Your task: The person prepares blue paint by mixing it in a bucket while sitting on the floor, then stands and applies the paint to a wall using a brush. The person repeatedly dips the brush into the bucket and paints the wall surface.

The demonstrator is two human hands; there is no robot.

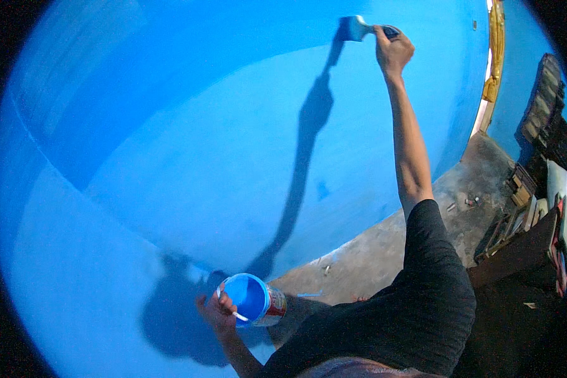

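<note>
My right hand point(394, 53), at the end of a raised arm, is closed round the handle of a wide paintbrush point(358, 29). Its bristles are at the blue wall point(220, 145), beside a band of darker blue; the brush's shadow meets them there. Low down, my left hand point(218, 311) grips a paint bucket point(277, 305) by a white handle at its rim. The bucket tilts toward the camera and shows blue paint inside. Part of the left fingers is hidden behind the handle.
A grey concrete floor point(372, 255) with small debris runs along the wall's foot. To the right stand stacked boards and books point(516, 211) and a dark piece of furniture point(513, 252). A yellow curtain point(496, 50) hangs by an opening at the far right.
</note>
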